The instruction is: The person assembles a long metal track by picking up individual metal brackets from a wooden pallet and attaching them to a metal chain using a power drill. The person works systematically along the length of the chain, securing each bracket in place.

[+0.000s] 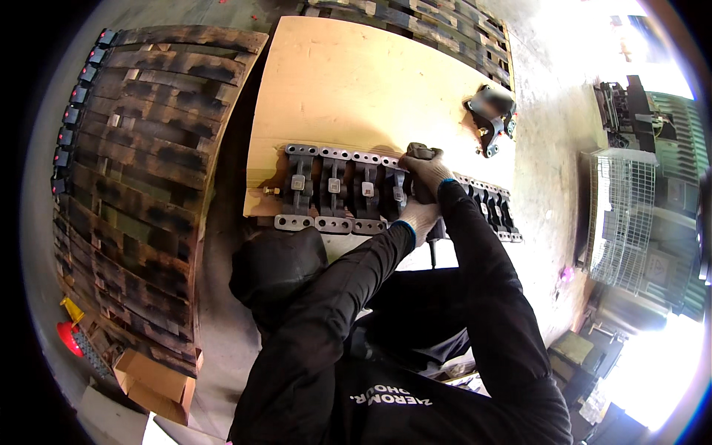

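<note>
power tool [421,159] upright, nose down, both hands gripping

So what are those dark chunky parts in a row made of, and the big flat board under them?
The dark parts look like cast metal: dull black bodies with bare grey, bolt-holed ends. The board looks like plywood: pale, smooth, faint grain. The gloves on the left hand and right hand look like knitted fabric.
</note>
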Demonstrator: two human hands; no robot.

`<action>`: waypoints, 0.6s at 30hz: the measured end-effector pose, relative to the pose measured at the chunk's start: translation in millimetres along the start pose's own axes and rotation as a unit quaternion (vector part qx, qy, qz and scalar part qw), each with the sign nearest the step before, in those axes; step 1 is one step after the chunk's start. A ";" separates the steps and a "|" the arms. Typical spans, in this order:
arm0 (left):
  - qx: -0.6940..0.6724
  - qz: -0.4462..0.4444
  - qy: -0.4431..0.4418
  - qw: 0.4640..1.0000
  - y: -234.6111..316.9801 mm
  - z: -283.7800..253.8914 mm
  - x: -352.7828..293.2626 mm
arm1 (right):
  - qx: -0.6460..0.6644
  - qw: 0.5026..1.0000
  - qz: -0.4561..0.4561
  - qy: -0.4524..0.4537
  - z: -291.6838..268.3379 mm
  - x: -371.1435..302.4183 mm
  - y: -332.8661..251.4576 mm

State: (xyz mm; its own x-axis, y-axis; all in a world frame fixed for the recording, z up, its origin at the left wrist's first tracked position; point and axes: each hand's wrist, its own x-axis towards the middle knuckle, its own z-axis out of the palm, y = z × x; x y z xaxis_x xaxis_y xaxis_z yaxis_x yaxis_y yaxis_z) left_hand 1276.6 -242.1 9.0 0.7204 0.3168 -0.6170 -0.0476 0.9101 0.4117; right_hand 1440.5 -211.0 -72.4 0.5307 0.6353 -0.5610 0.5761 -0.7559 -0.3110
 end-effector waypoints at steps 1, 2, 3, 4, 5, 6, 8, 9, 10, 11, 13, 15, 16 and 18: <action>-0.004 0.000 -0.018 1.000 -7.4 2.0 8.8 | -0.019 1.000 0.002 0.021 0.3 13.0 19.3; 0.004 0.003 -0.016 1.000 -12.1 5.0 13.8 | -0.019 0.999 -0.016 0.034 0.4 18.6 32.5; 0.009 0.004 -0.002 1.000 -18.1 1.0 16.5 | 0.005 1.000 -0.010 0.028 3.3 11.3 25.6; 0.014 0.006 0.007 1.000 -21.9 -0.2 16.9 | 0.028 0.999 -0.003 0.026 2.6 3.0 18.9; 0.011 0.004 0.019 1.000 -24.4 -13.4 15.1 | 0.072 0.997 0.026 0.000 -2.0 -30.9 -30.6; 0.015 0.003 0.006 1.000 -22.2 -11.7 14.6 | 0.116 0.991 0.062 -0.004 -18.4 -51.7 -54.7; 0.107 0.097 -0.044 0.989 -33.0 -15.8 26.1 | 0.124 0.989 0.084 0.001 -21.8 -44.3 -43.4; 0.193 0.193 -0.080 0.959 -54.3 -27.0 44.1 | 0.128 0.988 0.091 0.002 -24.9 -41.5 -40.0; 0.187 0.199 -0.080 0.959 -59.0 -26.4 47.4 | 0.132 0.986 0.101 0.002 -26.0 -41.3 -39.0; 0.182 0.205 -0.079 0.959 -62.9 -26.9 50.6 | 0.120 0.989 0.085 0.004 -25.2 -41.3 -38.8; -0.011 0.034 -0.013 0.999 -45.3 -1.8 34.4 | 0.096 0.993 0.061 0.013 -27.0 -46.8 -37.9; -0.005 0.030 0.019 0.999 -31.7 -0.7 13.4 | 0.108 0.993 0.044 0.011 -21.9 -56.3 -46.1; -0.001 0.030 0.032 0.999 -27.1 0.2 7.4 | 0.114 0.993 0.034 0.014 -22.2 -58.9 -47.9; -0.004 0.011 0.019 1.000 -19.9 2.7 6.2 | 0.097 0.995 0.037 0.009 -24.0 -52.6 -42.2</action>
State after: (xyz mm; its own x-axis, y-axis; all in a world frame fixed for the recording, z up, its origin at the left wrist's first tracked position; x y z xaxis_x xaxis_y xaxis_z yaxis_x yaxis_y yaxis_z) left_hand 1283.9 -258.9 -1.2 0.6921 0.3474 -0.6326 -0.0688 0.9043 0.4213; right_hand 1403.2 -208.7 -11.4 0.5787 0.5785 -0.5748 0.4061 -0.8156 -0.4121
